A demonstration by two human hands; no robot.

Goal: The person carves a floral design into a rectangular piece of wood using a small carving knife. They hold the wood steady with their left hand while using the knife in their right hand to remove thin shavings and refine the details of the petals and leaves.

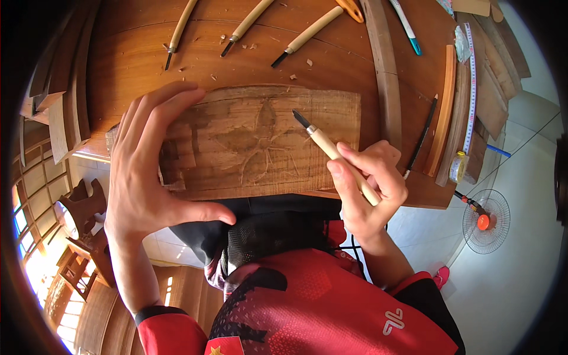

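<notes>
A rough wooden board [269,165] with a carved outline of leaf-like shapes lies at the table's front edge. My left hand [148,148] spans its left end, fingers curved at the far edge and thumb stretched along the near edge. My right hand [373,189] grips a pale-handled chisel [328,145], its dark tip over the board's upper right. Beyond the board, three similar chisels [248,23] lie among wood shavings [293,77], with an orange handle [352,9] near the rightmost.
The wooden table [130,41] holds plank stacks [65,106], a long batten [384,77], a white-and-teal pen [408,32], a black pencil [421,133], a measuring tape [458,165] and a ruler strip [470,89]. Wooden furniture [86,248] stands left; a fan [485,222] is at right.
</notes>
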